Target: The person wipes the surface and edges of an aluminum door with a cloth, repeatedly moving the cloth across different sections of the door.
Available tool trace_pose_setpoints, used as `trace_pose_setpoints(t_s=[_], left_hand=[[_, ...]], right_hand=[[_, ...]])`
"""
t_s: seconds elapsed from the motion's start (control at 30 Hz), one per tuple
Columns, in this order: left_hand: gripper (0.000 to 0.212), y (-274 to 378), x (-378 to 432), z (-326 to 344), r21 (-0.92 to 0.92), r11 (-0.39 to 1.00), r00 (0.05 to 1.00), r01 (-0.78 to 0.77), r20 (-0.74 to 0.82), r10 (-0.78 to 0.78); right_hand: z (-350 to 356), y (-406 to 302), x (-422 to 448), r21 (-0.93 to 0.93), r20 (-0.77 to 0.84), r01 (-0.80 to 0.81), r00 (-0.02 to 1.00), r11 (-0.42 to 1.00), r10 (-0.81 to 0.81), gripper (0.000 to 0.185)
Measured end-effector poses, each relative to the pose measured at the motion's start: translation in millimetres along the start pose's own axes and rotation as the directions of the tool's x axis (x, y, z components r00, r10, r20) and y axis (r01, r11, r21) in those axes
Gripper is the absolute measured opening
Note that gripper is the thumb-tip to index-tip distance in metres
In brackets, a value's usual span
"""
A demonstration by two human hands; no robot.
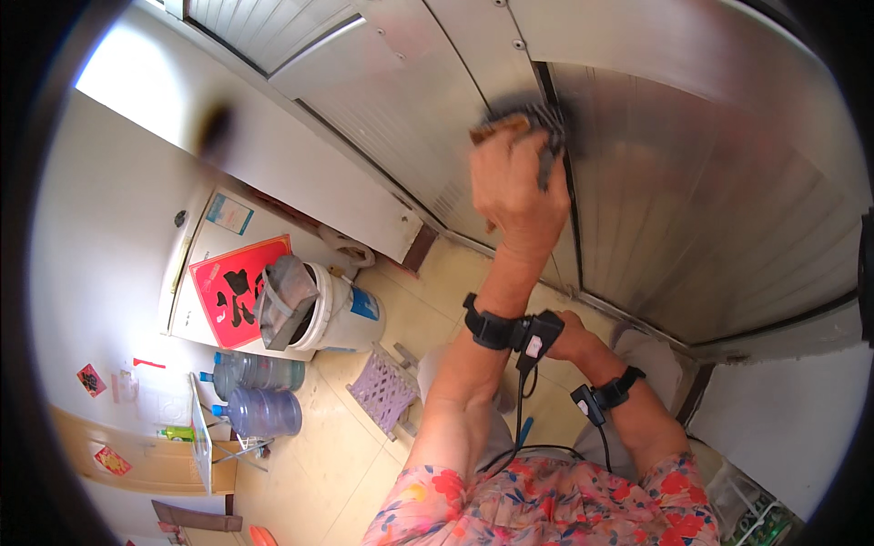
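Note:
My left hand [520, 181] is raised and closed around a dark, bunched cloth [550, 123], pressed against a metal-panelled door [410, 102] close to the dark seam beside a second ribbed panel [683, 205]. The cloth and fingertips are blurred, and something brownish shows at the cloth's edge. Lower down, my right hand [570, 336] is near my knee, partly hidden behind the black device strapped to my left wrist; its fingers are not clearly seen. Another black strapped device [608, 396] sits on my right wrist, with a cable running from it.
A white plastic bucket [351, 314] holding a grey bag stands at left beside a white refrigerator [198, 300] with a red paper. Near it are large water bottles [263, 413], a lilac plastic stool [384, 390] and a folding table [203, 437]. Bottles in plastic wrap [758, 512] lie lower right.

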State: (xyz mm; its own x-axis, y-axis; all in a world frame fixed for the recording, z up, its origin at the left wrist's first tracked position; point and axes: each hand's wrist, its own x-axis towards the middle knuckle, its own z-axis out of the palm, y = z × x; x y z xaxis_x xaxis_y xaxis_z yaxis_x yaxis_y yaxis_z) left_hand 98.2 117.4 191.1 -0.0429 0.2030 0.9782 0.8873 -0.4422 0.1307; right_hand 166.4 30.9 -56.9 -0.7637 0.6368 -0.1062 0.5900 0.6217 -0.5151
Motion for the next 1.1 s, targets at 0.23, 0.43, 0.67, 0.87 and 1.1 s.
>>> trace_pose_setpoints(t_s=[0.23, 0.43, 0.67, 0.87, 1.1], left_hand=[[0.03, -20.1, -16.4, -14.1, -0.041, 0.998, 0.995, 0.053, 0.088, -0.05], [0.027, -13.7, 17.1, -5.5, -0.02, 1.0, 1.0, -0.019, -0.001, 0.019], [0.025, -67.5, -29.1, -35.6, -0.024, 0.996, 0.983, 0.086, 0.166, -0.081], [0.028, -99.0, 96.0, -25.8, 0.038, 0.999, 0.98, 0.007, -0.2, 0.001], [0.033, -82.3, 10.9, -14.3, 0.129, 0.989, 0.997, 0.074, -0.01, -0.074]], right_hand=[[-30.2, -24.1, -4.5, -0.075, 0.146, -0.047, 0.988, 0.996, 0.057, 0.015], [-7.9, -5.3, 1.4, -0.074, 0.008, -0.039, 0.999, 0.996, 0.04, 0.016], [-15.6, -20.4, 2.1, -0.151, 0.209, 0.027, 0.978, 0.988, 0.005, 0.022], [-17.5, -18.1, 5.7, -0.153, 0.239, 0.032, 0.971, 0.988, 0.006, 0.025], [-26.2, -25.4, 0.4, -0.142, 0.186, 0.037, 0.983, 0.989, -0.01, 0.023]])
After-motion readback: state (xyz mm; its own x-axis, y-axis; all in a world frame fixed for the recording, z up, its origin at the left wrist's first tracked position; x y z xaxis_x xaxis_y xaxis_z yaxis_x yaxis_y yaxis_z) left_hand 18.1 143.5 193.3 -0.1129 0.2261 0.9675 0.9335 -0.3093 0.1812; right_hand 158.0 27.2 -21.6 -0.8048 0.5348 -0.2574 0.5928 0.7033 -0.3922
